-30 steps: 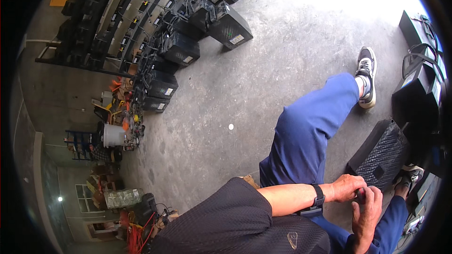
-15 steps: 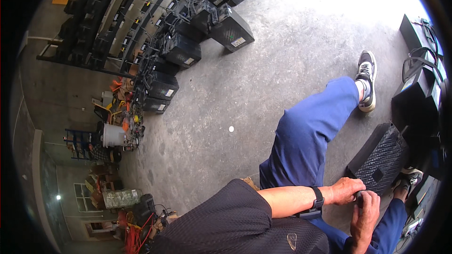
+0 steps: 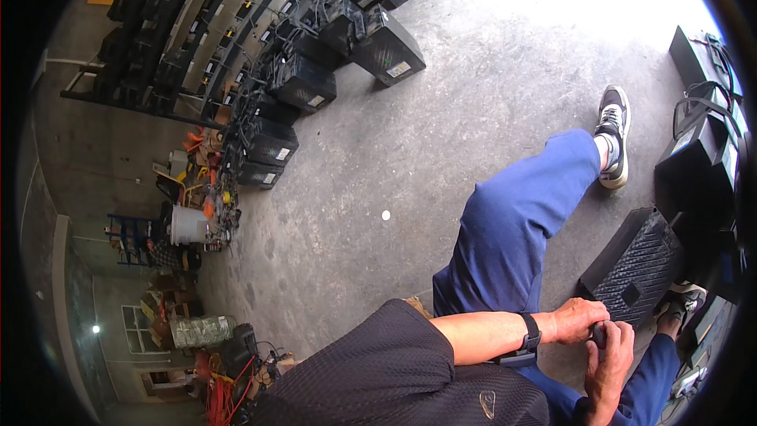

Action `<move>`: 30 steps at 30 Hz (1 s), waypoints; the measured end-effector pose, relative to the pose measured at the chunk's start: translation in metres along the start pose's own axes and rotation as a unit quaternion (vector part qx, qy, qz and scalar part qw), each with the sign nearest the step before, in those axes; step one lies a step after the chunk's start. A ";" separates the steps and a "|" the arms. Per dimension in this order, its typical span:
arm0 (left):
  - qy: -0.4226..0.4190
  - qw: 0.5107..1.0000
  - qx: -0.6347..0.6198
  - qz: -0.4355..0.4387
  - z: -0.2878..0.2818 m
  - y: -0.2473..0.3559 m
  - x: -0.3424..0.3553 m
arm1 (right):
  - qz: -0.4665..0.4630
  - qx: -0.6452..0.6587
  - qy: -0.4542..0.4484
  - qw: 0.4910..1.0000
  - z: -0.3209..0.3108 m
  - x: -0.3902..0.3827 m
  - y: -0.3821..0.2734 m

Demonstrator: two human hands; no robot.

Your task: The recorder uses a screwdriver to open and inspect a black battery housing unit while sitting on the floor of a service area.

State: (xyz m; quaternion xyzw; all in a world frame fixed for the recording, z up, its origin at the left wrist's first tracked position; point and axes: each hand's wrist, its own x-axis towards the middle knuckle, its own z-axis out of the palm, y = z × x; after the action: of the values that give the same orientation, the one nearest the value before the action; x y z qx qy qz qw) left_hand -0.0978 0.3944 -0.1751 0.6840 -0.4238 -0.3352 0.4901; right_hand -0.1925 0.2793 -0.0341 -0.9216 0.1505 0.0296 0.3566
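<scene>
My left hand (image 3: 577, 319), with a dark watch on the wrist, is closed at the near end of a black plastic case (image 3: 628, 256) with a ribbed top and a diamond panel, lying between my legs. My right hand (image 3: 609, 363) curls its fingers round a small dark object (image 3: 600, 334) right beside the left fingertips. The two hands meet there, so what the left fingers hold is hidden. My blue-trousered knee (image 3: 501, 213) is bent left of the case.
Black boxes with cables (image 3: 694, 159) stand along the right edge. More black battery-like boxes (image 3: 381, 55) line a metal rack (image 3: 173, 31) at the upper left. A white bucket (image 3: 189, 226), a crouching person (image 3: 164, 252), cartons and red cables (image 3: 225, 394) are along the left.
My right hand has shifted slightly left, staying against my left hand at the small dark object. Otherwise the scene has only moved a little in the view.
</scene>
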 end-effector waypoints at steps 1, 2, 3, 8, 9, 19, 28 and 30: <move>-0.001 1.000 -0.001 0.001 0.000 0.001 0.001 | 0.001 -0.001 0.000 1.000 0.001 0.000 0.004; -0.006 1.000 -0.002 0.003 -0.001 0.001 0.001 | -0.033 -0.011 0.003 0.999 0.003 0.000 0.010; -0.012 1.000 -0.004 0.005 -0.001 0.002 0.001 | -0.066 -0.021 0.006 0.998 0.004 0.000 0.014; -0.003 1.000 0.000 -0.008 -0.003 0.007 0.001 | -0.006 0.025 0.010 1.000 0.003 -0.002 0.001; 0.005 1.000 0.002 -0.008 -0.004 0.007 0.000 | 0.012 0.001 -0.012 1.000 0.002 -0.003 0.007; -0.017 1.000 0.001 -0.014 -0.007 0.007 0.002 | 0.017 0.009 0.018 1.000 0.004 0.000 0.006; -0.003 1.000 -0.001 0.001 0.002 0.007 0.002 | 0.030 -0.003 0.007 1.000 -0.003 0.000 0.000; -0.007 1.000 -0.016 0.018 0.009 0.003 0.003 | -0.024 0.005 0.047 0.999 0.000 -0.003 0.002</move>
State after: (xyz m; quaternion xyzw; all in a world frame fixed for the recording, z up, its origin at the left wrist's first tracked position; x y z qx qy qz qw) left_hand -0.1055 0.3876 -0.1754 0.6659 -0.4339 -0.3379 0.5041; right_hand -0.1964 0.2788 -0.0353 -0.9235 0.1448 -0.0228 0.3544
